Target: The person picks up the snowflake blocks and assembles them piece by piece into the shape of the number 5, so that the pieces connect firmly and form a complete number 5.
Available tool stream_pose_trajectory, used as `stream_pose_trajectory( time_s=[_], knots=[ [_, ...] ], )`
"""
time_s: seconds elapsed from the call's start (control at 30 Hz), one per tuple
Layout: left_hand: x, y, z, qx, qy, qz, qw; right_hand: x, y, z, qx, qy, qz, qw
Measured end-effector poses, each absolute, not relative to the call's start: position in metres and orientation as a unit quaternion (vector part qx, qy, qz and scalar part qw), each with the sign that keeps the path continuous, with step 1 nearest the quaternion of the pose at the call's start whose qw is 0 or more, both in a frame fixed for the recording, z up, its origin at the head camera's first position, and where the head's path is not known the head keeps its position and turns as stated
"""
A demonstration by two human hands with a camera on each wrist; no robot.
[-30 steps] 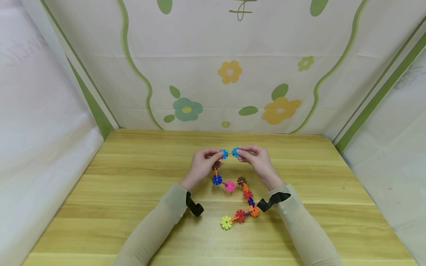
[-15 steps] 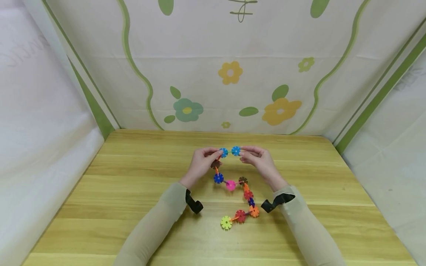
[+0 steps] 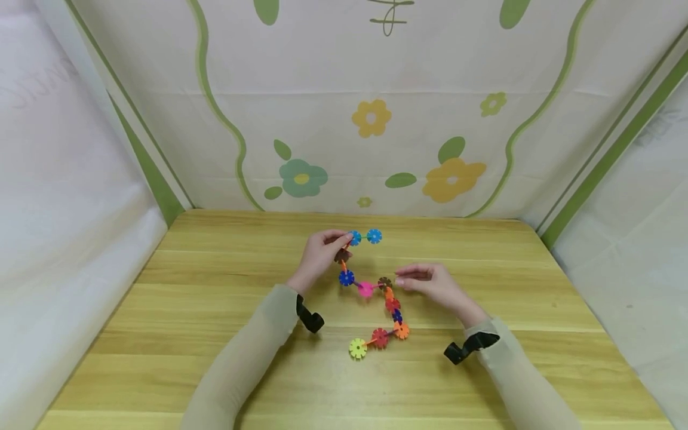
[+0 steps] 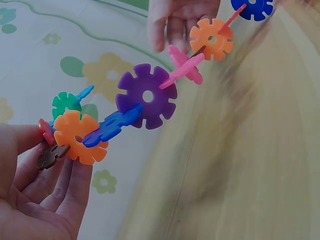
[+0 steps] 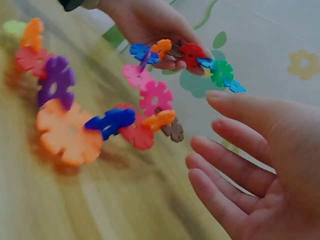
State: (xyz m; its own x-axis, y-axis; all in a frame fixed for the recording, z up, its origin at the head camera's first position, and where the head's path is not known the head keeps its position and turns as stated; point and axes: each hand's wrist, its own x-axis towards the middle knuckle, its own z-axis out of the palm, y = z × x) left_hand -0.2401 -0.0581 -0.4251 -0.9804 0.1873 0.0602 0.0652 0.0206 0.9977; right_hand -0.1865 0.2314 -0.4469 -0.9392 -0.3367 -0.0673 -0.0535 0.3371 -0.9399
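Observation:
A bent chain of notched plastic interlocking discs runs from my left hand (image 3: 319,254) down toward the table's front. That hand pinches it near its far end, around a red disc (image 4: 46,132) and a brown disc (image 4: 52,156). Past the fingertips, a light blue disc (image 3: 374,236) forms the chain's tip, joined through a green disc (image 5: 221,73). My right hand (image 3: 438,288) has its fingers spread and holds nothing. Its fingertips are close to a dark brown disc (image 3: 384,283) at a bend. A yellow-green disc (image 3: 358,348) makes up the near end.
Beneath the hands lies a wood-grain table (image 3: 204,310). A white cloth with printed flowers (image 3: 371,117) stands behind its far edge, and pale cloth walls (image 3: 75,155) close off both sides. A black strap (image 3: 310,316) hangs at each wrist.
My right hand has let go of the light blue disc at the tip and moved down and right. My left hand, still gripping the chain, has shifted slightly up and left, and the chain with it.

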Motion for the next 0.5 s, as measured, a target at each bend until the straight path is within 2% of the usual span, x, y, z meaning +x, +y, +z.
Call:
stream_pose_trajectory(
  time_s=[0.23, 0.5],
  knots=[
    [-0.252, -0.060, -0.424, 0.087, 0.717, 0.690, 0.048, -0.170, 0.237, -0.448, -0.199, 0.804, -0.531, 0.175],
    [-0.261, -0.060, -0.431, 0.085, 0.712, 0.695, 0.056, -0.162, 0.231, -0.447, -0.254, 0.818, -0.486, 0.174]
  ],
)
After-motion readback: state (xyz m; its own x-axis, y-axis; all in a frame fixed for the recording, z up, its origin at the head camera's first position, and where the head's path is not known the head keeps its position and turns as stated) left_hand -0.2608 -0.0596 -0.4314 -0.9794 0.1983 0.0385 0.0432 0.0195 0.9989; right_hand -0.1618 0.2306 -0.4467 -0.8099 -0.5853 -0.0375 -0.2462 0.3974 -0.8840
